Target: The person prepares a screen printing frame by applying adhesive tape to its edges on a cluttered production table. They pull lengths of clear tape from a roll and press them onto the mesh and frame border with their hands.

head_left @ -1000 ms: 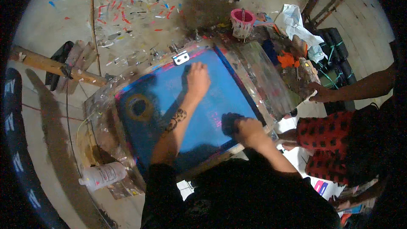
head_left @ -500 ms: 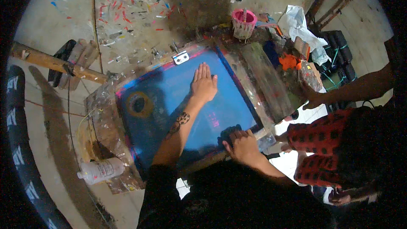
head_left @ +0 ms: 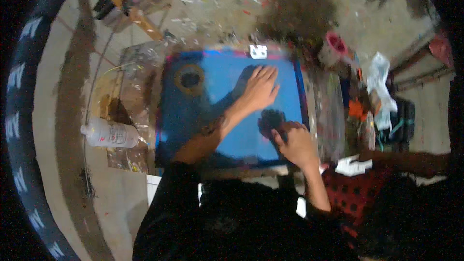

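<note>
A framed screen with a blue surface [head_left: 232,137] lies on a stained wooden board in front of me. My left hand [head_left: 261,89] rests flat on the blue surface, fingers stretched out, right of its middle towards the far edge. My right hand [head_left: 298,146] is over the near right part of the screen. Its thumb stands apart from its bent fingers, nothing shows in it, and its dark shadow falls beside it. A yellowish ring [head_left: 180,78] with a dark centre, like a tape roll, is on the far left of the screen. A metal hinge clamp [head_left: 258,52] sits at the far edge.
A whitish plastic bottle [head_left: 112,133] lies on the board at the left. At the far right are a pink-rimmed pot [head_left: 333,50], a white plastic bag [head_left: 379,89] and an orange cloth [head_left: 356,108]. Another person's arm [head_left: 411,160] and red checked clothing [head_left: 355,188] are at the near right.
My view has turned, so the screen now lies straighter. My right hand has come from the near edge further over the blue surface. My left hand's fingers have spread slightly.
</note>
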Available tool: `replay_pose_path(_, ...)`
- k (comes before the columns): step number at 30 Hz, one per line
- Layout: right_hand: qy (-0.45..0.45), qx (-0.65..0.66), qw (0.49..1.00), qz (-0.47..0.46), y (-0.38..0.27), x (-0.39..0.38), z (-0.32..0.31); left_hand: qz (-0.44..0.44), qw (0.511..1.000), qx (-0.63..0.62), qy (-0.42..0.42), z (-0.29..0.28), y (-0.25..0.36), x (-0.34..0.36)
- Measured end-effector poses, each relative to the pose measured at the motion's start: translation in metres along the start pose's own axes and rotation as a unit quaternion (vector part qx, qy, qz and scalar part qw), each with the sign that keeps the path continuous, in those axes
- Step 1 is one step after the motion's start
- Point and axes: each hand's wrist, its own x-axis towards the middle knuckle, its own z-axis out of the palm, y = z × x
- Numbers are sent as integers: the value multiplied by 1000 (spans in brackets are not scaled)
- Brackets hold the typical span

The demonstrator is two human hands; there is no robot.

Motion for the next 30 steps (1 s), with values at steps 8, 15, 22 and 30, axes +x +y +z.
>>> replay_pose_path(8, 258, -18, 886, -385, -88, 258, 59, -89, 951, 272, 114, -152, -74, -121)
replay_pose_path(15, 67, 103, 881, -457, -52, 285, 53, -118, 964, 142, -189, -178, -92, -114)
replay_pose_path(22, -299, 442, 793, -293, -55, 203, -22, -404, 892, -178, -97, -266, 51, -146)
replay_pose_path(30, -199, 428, 863, -179, 93, 285, -67, -552, 829, -18, -90, -301, 80, -173)
